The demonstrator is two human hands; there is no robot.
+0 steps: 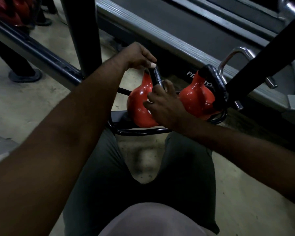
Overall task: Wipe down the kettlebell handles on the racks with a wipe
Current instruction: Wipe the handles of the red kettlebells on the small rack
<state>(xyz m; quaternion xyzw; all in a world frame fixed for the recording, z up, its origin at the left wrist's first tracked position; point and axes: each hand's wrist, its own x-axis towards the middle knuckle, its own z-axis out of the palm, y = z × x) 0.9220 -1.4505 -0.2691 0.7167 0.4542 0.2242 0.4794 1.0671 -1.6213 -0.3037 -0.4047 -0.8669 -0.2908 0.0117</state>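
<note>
**A:** Where are the hands?

**B:** The left hand (pixel 140 57) is curled over the top of the black handle (pixel 156 76) of a red kettlebell (pixel 140 99). Its thumb is pinched against the bar, nail up.

**A:** And the other one?

**B:** The right hand (pixel 165 104) lies just below the left. Its fingers are spread across the red shoulder of the same kettlebell, and one fingertip is up beside the lower end of the handle.

**A:** Can you see a wipe?

**B:** There's a pale patch (pixel 148 101) at the edge of the right hand's fingers. It's too small and dim to tell what it is.

**A:** What does the kettlebell stand on?

**B:** A low black rack (pixel 140 131) under both hands, close to the person's knees.

**A:** What else is around?

**B:** A second kettlebell (pixel 194 97) is just right of the right hand on the same rack. It is red too, with its own black loop on top. A chrome bar (pixel 235 55) curves up past it. Beyond the left hand lies a grey treadmill deck (pixel 177 23), and a dark upright post (pixel 82 31) rises to the left of it. The concrete floor (pixel 143 159) shows below the wrists, between the legs.
</note>
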